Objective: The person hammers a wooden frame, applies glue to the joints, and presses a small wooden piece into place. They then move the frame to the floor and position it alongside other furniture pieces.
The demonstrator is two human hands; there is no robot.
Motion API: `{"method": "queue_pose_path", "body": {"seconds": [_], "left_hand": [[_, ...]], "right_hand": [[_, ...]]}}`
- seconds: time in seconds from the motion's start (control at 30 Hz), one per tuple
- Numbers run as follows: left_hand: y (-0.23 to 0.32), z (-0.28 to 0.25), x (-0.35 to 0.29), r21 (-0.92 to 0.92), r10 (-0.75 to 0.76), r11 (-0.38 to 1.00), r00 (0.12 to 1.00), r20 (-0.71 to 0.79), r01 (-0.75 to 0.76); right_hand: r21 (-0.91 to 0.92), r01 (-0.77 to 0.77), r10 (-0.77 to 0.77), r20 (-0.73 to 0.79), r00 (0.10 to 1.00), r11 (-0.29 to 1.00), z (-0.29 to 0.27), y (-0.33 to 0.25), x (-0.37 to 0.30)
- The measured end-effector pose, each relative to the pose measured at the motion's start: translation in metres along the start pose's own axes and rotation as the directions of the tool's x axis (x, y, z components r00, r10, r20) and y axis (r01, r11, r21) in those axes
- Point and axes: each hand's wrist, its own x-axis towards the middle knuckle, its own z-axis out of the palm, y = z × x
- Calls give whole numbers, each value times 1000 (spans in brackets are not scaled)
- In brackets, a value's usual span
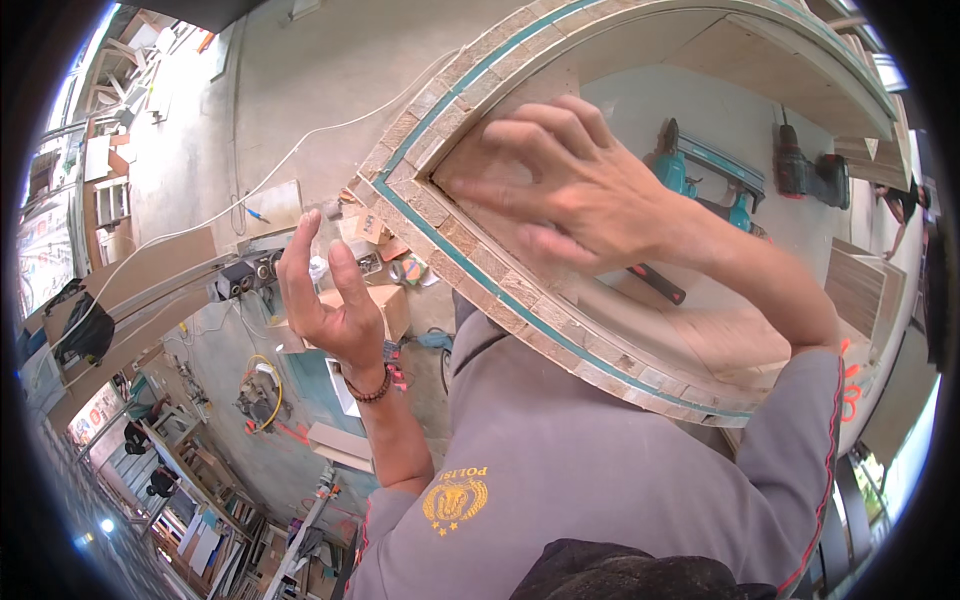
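Note:
A large curved wooden frame (445,225) of light blocks with a teal stripe runs to a pointed corner in front of me. My right hand (560,185) reaches inside it near that corner, the index finger stretched toward the inner edge and the other fingers bent apart. No object shows in this hand, which is slightly blurred. To the left of the frame, my left hand (335,295) is raised in the air with its fingers apart, holding nothing. A beaded bracelet (368,388) circles the left wrist.
Within the frame's outline lie a teal power tool (675,170), a dark cordless drill (790,165) and a black-and-red handled tool (657,284). A cardboard box (392,310) stands beyond my left hand. A white cable (300,145) crosses the floor. Wood pieces crowd the far left.

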Motion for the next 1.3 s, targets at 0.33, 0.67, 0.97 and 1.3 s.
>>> {"method": "queue_pose_path", "body": {"seconds": [0.33, 0.67, 0.97, 1.3], "left_hand": [[7, 36, 21, -371, -62, 927, 998, -8, 55], [32, 71, 46, -634, -168, 749, 981, 97, 191], [26, 72, 44, -594, -146, 780, 981, 131, 195], [24, 75, 42, -635, -174, 747, 980, 99, 197]], "right_hand": [[4, -151, 151, 36, 988, 989, -22, -11, -7], [113, -22, 18, 43, 999, 993, -8, -12, 2], [162, -90, 89, 12, 996, 983, -6, -17, -6], [181, -211, 192, 119, 974, 960, -34, -15, -21]]}}
